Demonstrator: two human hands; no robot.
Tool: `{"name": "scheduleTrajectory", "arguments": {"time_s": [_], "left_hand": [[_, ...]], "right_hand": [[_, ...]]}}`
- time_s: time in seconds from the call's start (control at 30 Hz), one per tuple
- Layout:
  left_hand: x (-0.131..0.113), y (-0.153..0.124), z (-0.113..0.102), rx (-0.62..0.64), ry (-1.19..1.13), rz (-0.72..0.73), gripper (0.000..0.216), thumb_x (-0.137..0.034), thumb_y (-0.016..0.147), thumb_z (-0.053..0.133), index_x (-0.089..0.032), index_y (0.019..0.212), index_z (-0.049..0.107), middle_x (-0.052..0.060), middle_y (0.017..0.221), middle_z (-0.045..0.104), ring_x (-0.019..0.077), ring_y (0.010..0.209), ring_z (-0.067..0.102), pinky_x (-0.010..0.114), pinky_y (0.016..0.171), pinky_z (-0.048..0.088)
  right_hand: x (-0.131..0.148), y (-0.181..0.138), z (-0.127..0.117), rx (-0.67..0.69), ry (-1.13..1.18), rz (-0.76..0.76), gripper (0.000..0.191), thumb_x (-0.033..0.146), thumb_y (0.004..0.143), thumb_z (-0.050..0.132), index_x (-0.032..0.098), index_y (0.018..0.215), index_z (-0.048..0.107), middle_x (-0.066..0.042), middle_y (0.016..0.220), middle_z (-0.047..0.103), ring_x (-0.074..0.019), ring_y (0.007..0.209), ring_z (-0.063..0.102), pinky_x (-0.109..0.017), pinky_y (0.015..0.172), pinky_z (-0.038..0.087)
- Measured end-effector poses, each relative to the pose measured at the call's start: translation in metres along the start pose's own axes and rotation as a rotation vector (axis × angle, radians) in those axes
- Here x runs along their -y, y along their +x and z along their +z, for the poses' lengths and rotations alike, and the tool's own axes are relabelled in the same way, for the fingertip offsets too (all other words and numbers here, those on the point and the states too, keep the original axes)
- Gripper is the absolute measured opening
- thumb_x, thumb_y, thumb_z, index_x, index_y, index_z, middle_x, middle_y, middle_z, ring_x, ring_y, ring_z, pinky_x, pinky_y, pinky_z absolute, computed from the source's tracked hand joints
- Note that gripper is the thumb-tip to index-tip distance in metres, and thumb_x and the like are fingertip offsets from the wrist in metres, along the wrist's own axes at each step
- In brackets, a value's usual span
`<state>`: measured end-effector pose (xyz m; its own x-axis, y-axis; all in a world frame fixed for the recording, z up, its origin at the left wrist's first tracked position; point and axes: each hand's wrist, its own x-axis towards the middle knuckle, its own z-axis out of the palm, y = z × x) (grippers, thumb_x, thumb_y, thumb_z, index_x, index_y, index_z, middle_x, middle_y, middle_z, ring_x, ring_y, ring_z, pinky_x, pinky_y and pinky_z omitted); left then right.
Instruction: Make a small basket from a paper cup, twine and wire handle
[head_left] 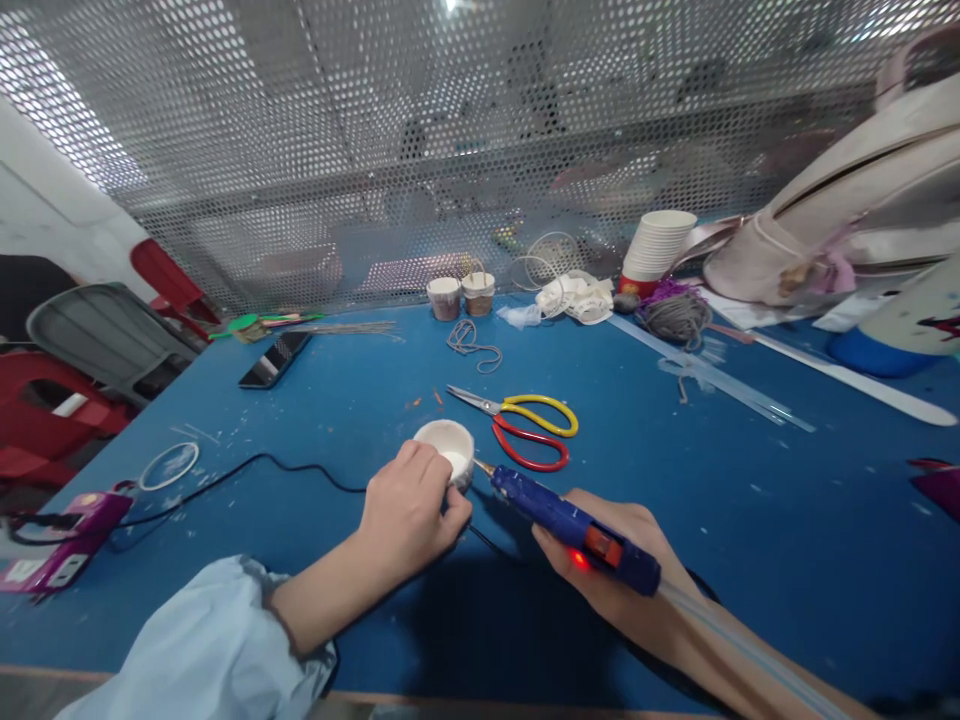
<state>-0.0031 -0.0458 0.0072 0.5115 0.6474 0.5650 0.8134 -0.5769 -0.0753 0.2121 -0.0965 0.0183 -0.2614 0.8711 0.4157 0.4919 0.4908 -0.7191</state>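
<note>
My left hand [411, 500] is closed on the near side of a small white paper cup [456, 440], tilted so its open mouth shows. In my right hand [622, 540] is a blue hot glue gun [551, 508] with a red light glowing near its trigger. Its metal nozzle points left and sits at the cup's right wall; whether it touches, I cannot tell. A clear glue stick [739, 640] runs out of its back end. Just beyond the cup lie scissors [529, 425] with one yellow and one red handle, blades apart.
At the back stand two small wrapped cups [444, 299], loose grey cord [474, 346], stacked paper cups [656, 250] and grey yarn [675, 315]. Clear glue sticks [712, 370] lie at right. A phone [276, 360] and a purple power strip [67, 540] with a black cable are at left.
</note>
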Motion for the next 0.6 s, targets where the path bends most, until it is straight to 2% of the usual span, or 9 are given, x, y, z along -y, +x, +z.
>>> {"name": "scheduleTrajectory", "arguments": {"time_s": [0.17,0.3,0.43,0.6], "left_hand": [[0.0006,-0.0001,-0.0006,0.002,-0.035,0.012,0.008,-0.014,0.074,0.051,-0.019,0.067,0.05,0.004,0.064,0.055,0.0201,0.068,0.05,0.029,0.057,0.039],[0.0017,-0.0007,-0.0048,0.072,-0.131,-0.016,0.002,-0.018,0.074,0.053,-0.018,0.074,0.051,0.004,0.07,0.056,0.0208,0.071,0.051,0.03,0.059,0.042],[0.003,-0.0013,-0.0084,0.125,-0.211,-0.03,0.008,-0.025,0.08,0.053,-0.017,0.08,0.052,0.006,0.076,0.058,0.0224,0.077,0.052,0.032,0.064,0.045],[0.0063,-0.0002,-0.0069,0.1,-0.235,0.038,0.02,-0.02,0.092,0.044,-0.017,0.074,0.052,0.005,0.072,0.057,0.0191,0.073,0.05,0.03,0.065,0.043]], "right_hand": [[0.0026,0.0021,-0.0019,-0.037,0.0,-0.009,0.024,0.02,0.086,0.053,0.021,0.062,0.047,0.005,0.051,0.048,-0.0077,0.041,0.042,-0.02,0.042,0.034],[0.0016,0.0019,-0.0033,-0.057,-0.018,-0.012,0.023,0.019,0.085,0.054,0.021,0.062,0.047,0.006,0.051,0.046,-0.0072,0.041,0.041,-0.02,0.041,0.032],[-0.0011,0.0009,-0.0027,-0.058,0.009,-0.027,0.024,0.018,0.086,0.054,0.021,0.063,0.046,0.006,0.051,0.045,-0.007,0.041,0.04,-0.02,0.041,0.031],[-0.0018,0.0004,-0.001,-0.069,0.024,-0.038,0.023,0.018,0.086,0.054,0.022,0.064,0.046,0.006,0.053,0.046,-0.0071,0.041,0.04,-0.021,0.042,0.032]]}}
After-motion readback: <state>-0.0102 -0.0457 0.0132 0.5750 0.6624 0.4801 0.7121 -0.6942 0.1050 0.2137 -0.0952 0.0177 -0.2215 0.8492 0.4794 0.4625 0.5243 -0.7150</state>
